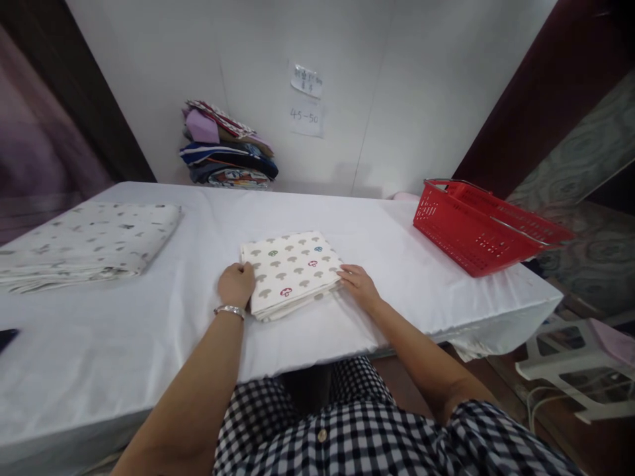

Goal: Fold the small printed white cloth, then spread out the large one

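A folded white cloth with a mushroom print lies on the white-covered table just in front of me. My left hand, with a silver bracelet at the wrist, grips the cloth's left edge with curled fingers. Flat against the cloth's right near corner rests my right hand, its fingers touching the edge.
A larger folded patterned cloth lies at the table's left. A stack of folded fabrics leans on the back wall. A red plastic basket stands at the right end. A dark object lies at the left edge.
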Demonstrator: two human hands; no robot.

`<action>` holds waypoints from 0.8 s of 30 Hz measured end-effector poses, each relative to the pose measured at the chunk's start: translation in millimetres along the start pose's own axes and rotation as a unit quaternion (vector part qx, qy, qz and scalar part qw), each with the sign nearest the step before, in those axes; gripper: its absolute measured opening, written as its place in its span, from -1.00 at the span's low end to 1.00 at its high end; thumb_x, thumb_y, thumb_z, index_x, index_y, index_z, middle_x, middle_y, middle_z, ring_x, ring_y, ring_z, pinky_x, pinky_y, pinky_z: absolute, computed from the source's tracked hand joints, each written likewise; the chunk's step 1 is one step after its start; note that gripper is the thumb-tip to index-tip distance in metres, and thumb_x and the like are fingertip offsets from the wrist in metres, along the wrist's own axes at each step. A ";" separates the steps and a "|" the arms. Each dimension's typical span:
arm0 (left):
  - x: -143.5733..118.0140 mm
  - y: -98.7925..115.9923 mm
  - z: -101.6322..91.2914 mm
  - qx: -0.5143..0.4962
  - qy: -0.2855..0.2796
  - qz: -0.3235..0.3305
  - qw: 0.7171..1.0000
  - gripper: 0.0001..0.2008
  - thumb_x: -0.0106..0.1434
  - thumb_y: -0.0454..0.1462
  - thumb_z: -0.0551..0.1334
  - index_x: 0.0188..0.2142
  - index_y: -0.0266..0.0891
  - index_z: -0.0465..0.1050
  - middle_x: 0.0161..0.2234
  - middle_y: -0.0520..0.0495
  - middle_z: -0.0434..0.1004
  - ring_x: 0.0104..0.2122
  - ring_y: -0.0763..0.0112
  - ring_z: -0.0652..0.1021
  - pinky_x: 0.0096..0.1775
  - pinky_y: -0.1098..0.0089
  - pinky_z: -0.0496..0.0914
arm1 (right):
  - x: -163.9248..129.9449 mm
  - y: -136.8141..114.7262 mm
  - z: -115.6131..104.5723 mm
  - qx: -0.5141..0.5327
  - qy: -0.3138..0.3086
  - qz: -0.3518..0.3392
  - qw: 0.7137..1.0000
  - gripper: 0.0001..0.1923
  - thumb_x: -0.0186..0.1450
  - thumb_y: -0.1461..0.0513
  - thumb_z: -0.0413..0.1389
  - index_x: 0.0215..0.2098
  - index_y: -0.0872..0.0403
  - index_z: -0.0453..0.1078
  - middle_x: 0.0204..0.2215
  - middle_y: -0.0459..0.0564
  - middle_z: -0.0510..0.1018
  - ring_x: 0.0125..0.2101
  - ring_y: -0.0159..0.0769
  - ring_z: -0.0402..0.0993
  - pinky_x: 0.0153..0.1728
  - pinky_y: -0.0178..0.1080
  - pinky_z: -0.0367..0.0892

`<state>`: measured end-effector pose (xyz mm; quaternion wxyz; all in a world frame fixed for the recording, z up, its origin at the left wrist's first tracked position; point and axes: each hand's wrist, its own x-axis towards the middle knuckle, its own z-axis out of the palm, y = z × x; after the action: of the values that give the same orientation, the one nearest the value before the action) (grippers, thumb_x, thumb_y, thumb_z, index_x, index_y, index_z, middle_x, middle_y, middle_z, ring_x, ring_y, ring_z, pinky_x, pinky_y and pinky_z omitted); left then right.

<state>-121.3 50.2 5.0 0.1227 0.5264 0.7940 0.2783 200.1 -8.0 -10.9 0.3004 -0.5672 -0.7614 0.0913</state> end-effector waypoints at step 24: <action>-0.2 -1.1 0.4 -0.003 -0.001 0.000 1.000 -0.68 0.25 -0.13 0.00 -0.41 -0.23 0.45 -0.31 -0.22 0.56 -0.30 0.16 0.50 -0.36 0.31 0.25 | 22.0 -12.1 23.6 -0.007 0.022 -0.182 0.983 -0.79 0.29 0.17 0.14 -0.12 -0.09 0.52 -0.07 -0.05 0.55 0.04 -0.15 0.36 0.05 -0.01 0.28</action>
<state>-121.8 49.8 4.0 0.1253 0.5265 0.7929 0.2799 173.2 12.9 -16.3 0.3243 -0.4231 -0.8459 0.0174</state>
